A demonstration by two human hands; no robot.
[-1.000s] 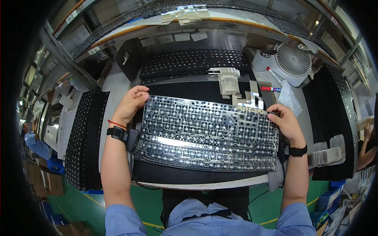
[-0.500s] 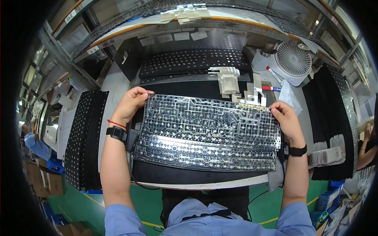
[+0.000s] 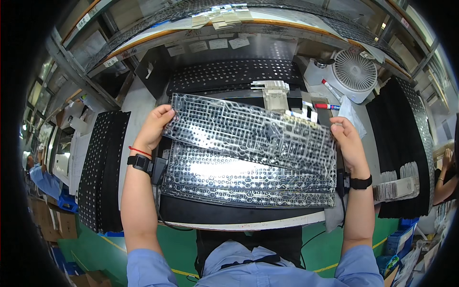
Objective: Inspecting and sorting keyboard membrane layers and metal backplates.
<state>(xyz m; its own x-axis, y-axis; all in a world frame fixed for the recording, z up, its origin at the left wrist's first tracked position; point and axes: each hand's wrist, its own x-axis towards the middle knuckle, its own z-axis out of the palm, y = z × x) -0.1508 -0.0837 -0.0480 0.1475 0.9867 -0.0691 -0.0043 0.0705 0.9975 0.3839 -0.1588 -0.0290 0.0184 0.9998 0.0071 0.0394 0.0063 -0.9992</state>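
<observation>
Between my hands is a clear keyboard membrane sheet [image 3: 224, 125] printed with silvery circuit lines, tilted with its left end higher. My left hand [image 3: 154, 128] pinches its left edge between thumb and fingers. At the opposite end, my right hand [image 3: 348, 143] grips the right edge near the upper corner. Below it, more membrane sheets [image 3: 201, 184] lie on the black work surface [image 3: 215, 215], with bright glare across the top one. Flat pale connector tails [image 3: 306, 114] show beyond the held sheet's upper edge.
Black dotted sheets are stacked at the back [image 3: 229, 71], left [image 3: 93, 167] and right [image 3: 399, 138]. A white fan [image 3: 355, 71], a red marker [image 3: 327, 106] and a white cloth [image 3: 351, 117] stand or lie at the back right. Pale strips [image 3: 275, 95] lie behind the membrane.
The held membrane has risen and tilted, its left end moving up and away from the sheets beneath. Both hands have shifted slightly while keeping their grip.
</observation>
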